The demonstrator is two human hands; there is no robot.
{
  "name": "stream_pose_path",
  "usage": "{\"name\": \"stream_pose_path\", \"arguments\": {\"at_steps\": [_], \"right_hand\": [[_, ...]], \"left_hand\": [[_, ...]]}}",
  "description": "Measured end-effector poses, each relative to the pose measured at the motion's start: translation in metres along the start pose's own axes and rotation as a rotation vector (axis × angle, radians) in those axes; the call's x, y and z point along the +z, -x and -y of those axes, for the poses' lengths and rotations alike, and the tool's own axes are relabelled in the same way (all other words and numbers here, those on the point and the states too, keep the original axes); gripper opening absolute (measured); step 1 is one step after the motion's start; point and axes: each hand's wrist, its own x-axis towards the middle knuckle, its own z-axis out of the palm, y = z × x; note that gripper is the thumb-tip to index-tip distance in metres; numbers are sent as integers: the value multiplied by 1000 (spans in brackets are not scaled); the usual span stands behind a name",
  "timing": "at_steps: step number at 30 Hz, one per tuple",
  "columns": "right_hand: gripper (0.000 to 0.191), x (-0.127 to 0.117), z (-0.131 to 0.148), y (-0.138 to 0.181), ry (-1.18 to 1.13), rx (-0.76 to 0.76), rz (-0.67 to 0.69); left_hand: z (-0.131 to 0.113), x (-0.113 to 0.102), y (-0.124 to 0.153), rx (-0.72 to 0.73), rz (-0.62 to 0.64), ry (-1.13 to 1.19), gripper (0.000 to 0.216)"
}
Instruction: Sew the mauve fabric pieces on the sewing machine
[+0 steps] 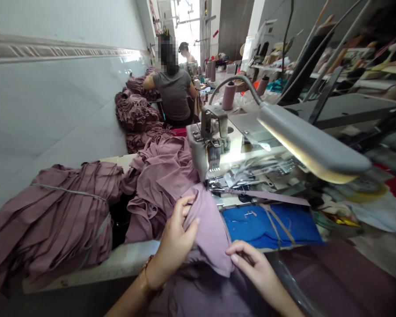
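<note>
A mauve piece of fabric (pixel 208 229) hangs over the table's front edge, its far end at the needle area of a sewing machine (pixel 214 154). My left hand (pixel 174 233) grips the fabric's left side, thumb on top and fingers partly hidden in its folds. At the lower right edge of the same cloth, my right hand (pixel 252 259) pinches it between thumb and fingers. A narrow mauve strip (pixel 270 197) runs from the machine's foot out to the right. Behind my left hand, more mauve cloth (pixel 165 171) lies heaped against the machine.
A tied bundle of mauve fabric (pixel 62 211) lies at the left by the tiled wall. A blue wrapped pad (pixel 270 225) sits below the machine bed. The lit lamp (pixel 310 141) reaches over from the right. Ahead, a person (pixel 173 90) sits beside more piled cloth (pixel 137 110).
</note>
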Motion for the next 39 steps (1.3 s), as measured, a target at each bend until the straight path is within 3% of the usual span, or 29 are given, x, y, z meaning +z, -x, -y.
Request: {"name": "stream_pose_path", "arguments": {"at_steps": [2, 6, 10, 14, 17, 20, 22, 25, 27, 28, 30, 33, 39], "right_hand": [[19, 7, 1, -11, 26, -13, -47], [24, 20, 7, -35, 184, -110, -182], [17, 26, 18, -47, 297, -155, -162], [29, 25, 23, -42, 230, -141, -130], [44, 24, 22, -37, 145, -134, -151], [38, 23, 25, -40, 101, -125, -174], [29, 24, 30, -46, 31, -94, -149], [28, 28, 40, -58, -144, -47, -82], [32, 31, 44, -65, -240, -44, -47], [34, 33, 46, -67, -268, -52, -42], [34, 34, 46, -71, -272, -77, -70], [27, 34, 43, -73, -150, -111, -178], [22, 28, 41, -73, 300, -311, -301]], "left_hand": [[-3, 0, -10, 53, -9, -11, 51], [-11, -6, -34, 109, -28, 6, 50], [-16, -17, -61, 123, -13, 57, 49], [-13, -30, -92, 188, 15, 98, 45], [-10, -42, -121, 211, 107, 152, 44], [-13, -57, -153, 212, 209, 149, 43], [-20, -66, -166, 248, 221, 27, 39], [-28, -62, -151, 370, 22, -365, 31], [-27, -45, -117, 458, -152, -585, 31], [-23, -34, -95, 511, -164, -633, 33], [-12, -11, -54, 660, 25, -664, 33], [4, 7, -17, 639, 144, -698, 33], [8, -3, -26, 573, 175, -705, 28]]}}
